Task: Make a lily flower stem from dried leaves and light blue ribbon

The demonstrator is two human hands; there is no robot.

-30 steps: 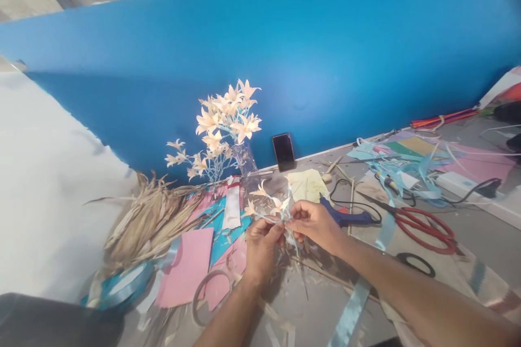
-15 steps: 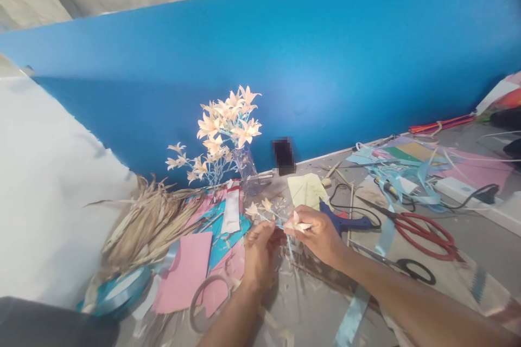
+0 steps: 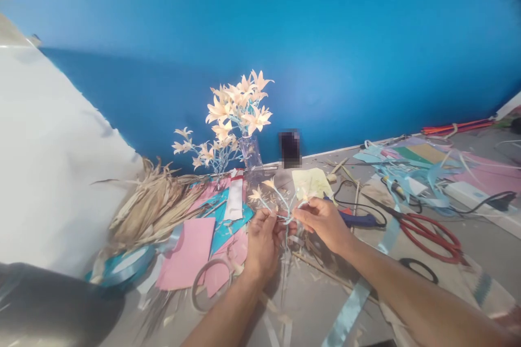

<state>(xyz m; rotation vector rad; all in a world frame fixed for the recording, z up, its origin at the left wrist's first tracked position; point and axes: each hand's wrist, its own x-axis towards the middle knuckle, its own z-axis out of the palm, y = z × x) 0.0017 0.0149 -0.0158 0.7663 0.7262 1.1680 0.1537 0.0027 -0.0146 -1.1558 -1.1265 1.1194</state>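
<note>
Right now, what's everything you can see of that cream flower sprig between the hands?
The cream flower sprig has pointed blooms on thin, light blue stems that meet at a junction, one stem hanging below. The left hand and right hand hold it roughly upright above the littered grey surface. Its petals look papery.

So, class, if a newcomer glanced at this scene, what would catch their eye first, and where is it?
Probably the broad blue wall across the back, with the bright cream flowers standing out against it, left of centre, above a clear container. Next, perhaps, the hands at lower centre, left hand and right hand, holding a small flower sprig; red-handled scissors lie to their right.
</note>
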